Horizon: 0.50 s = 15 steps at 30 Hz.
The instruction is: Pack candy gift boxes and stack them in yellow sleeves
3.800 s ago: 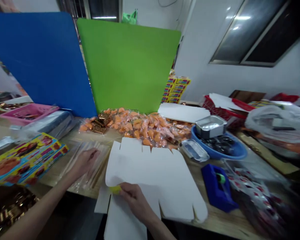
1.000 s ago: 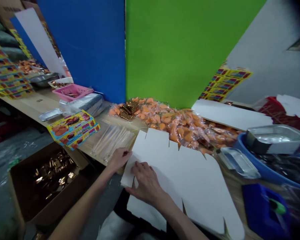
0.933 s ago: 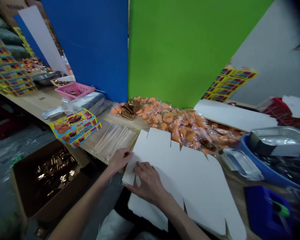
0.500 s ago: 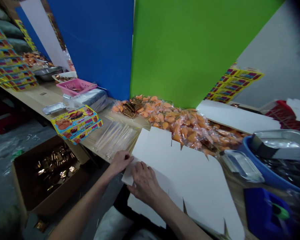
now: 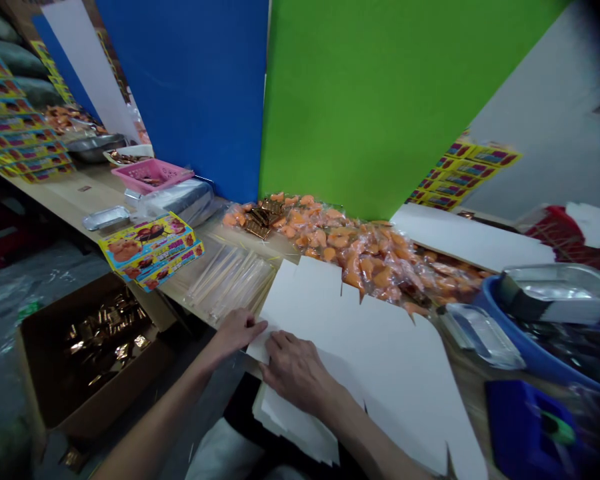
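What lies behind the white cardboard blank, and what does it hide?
Clear bags of orange pieces lie behind the white cardboard blank; what is beneath it cannot be seen.

**Nothing here you can read**
The colourful printed cartons [image 5: 147, 248] on the table and the stacked yellow boxes [image 5: 463, 173] by the green board carry lettering, but you'll find it too small and blurred to make out.

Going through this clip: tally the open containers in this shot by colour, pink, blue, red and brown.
Pink basket: 1
Blue basin: 1
Red basket: 1
Brown box: 1
Total: 4
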Available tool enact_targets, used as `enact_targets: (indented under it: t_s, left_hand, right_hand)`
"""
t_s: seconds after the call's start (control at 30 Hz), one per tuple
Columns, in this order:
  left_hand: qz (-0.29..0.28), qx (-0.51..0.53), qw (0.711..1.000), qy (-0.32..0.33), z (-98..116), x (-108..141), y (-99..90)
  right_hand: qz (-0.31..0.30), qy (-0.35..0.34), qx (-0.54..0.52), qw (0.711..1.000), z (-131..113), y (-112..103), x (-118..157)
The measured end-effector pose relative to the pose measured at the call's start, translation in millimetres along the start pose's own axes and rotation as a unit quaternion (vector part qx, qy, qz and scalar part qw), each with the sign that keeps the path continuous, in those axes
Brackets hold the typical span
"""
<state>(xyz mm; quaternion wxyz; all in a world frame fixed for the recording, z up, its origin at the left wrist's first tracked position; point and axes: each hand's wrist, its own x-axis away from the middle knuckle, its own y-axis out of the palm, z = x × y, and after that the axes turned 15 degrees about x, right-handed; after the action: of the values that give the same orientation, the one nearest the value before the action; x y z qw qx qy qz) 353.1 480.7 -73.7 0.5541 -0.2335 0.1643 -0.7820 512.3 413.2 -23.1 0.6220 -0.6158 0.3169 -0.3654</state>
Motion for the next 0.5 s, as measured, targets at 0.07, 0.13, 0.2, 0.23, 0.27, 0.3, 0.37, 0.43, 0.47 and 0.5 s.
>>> enact_targets:
  t_s: [0.07,0.13,0.2,0.23,0.27,0.3,0.37,0.43,0.47,0.5]
  left_hand:
    - [0.002,-0.001,1.000,0.006,1.2,1.0,-0.5]
    - [0.002,0.015,1.000,0.018,4.3,2.7,-1.2]
    - [-0.010,0.057,0.998,0.012,8.2,5.4,-1.5]
    - [-0.021,0.091,0.996,0.000,9.9,7.1,-1.3]
    - [-0.026,0.130,0.991,-0.017,11.1,8.8,-0.7]
    - [-0.023,0.171,0.984,-0.034,11.7,10.6,0.2]
    - [-0.005,0.241,0.969,-0.060,11.0,13.4,2.9]
    - [0.012,0.274,0.959,-0.069,9.2,15.0,6.2]
    - [0.017,0.279,0.958,-0.069,8.4,15.2,7.9]
    - [0.021,0.280,0.958,-0.067,8.1,15.1,9.6]
  right_hand:
    - [0.012,-0.005,0.008,1.000,-2.2,1.1,0.6]
    - [0.026,-0.020,0.022,0.999,-5.7,0.7,2.3]
    - [0.043,-0.028,0.035,0.998,-8.9,-1.9,5.6]
    - [0.048,-0.028,0.034,0.998,-9.5,-4.0,7.5]
    - [0.048,-0.029,0.025,0.998,-9.0,-6.6,9.2]
    - [0.043,-0.030,0.007,0.999,-7.0,-9.7,10.0]
    - [0.025,-0.029,-0.039,0.999,2.4,-16.2,6.7]
    - [0.019,-0.004,-0.068,0.997,18.7,-22.4,-5.8]
    - [0.020,0.019,-0.069,0.997,28.4,-25.0,-15.7]
    - [0.018,0.038,-0.061,0.997,38.2,-27.2,-27.7]
